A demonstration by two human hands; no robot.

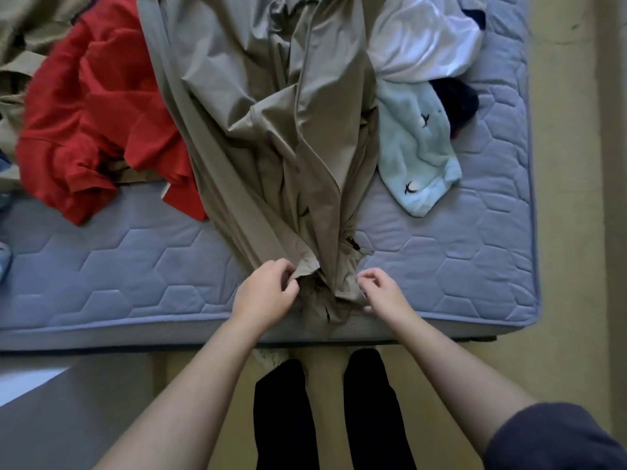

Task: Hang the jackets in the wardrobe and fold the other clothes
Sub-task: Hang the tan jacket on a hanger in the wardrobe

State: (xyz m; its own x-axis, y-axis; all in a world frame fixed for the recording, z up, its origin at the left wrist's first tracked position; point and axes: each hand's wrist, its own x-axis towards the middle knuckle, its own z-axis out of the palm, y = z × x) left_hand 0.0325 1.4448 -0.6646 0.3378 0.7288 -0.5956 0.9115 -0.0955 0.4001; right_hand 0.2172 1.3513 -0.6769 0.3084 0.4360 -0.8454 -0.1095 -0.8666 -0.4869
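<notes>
Head view shows a khaki jacket [264,113] lying along the mattress [101,266], with one bunched end hanging over the near edge. The left hand [264,290] pinches a fold of this end with curled fingers. The right hand [383,290] is also curled on the cloth beside it, and its hold looks lighter. The fabric seems thin and smooth, with sharp creases, so I judge it light, soft and rather slippery. It has no stiffness of its own, and a small zipper pull shows near the hands. A loose pinch may slip, so a better place to hold is a seam or the collar, with both hands apart. A red garment [101,113] lies to the left, partly under the jacket, and a pale blue one [414,147] lies to the right.
</notes>
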